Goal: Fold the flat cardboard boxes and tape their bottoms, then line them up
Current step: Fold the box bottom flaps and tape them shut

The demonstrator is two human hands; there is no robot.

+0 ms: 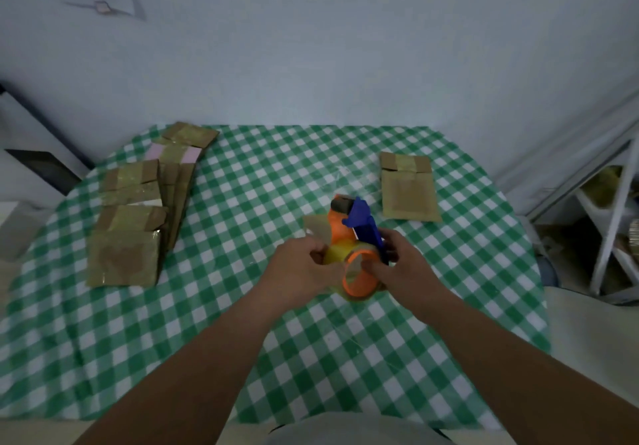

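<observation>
An orange and blue tape dispenser (352,227) with a roll of clear tape (358,273) hangs over the middle of the table. My right hand (403,266) grips its blue handle and the roll's side. My left hand (299,266) pinches the roll's edge from the left. A pile of flat cardboard boxes (138,209) with taped flaps lies at the left of the table. One flat box (408,189) lies at the right, beyond the dispenser.
The table carries a green and white checked cloth (242,306). A white wall stands behind it. A white metal rack (608,223) stands at the right, and dark furniture (38,168) at the left.
</observation>
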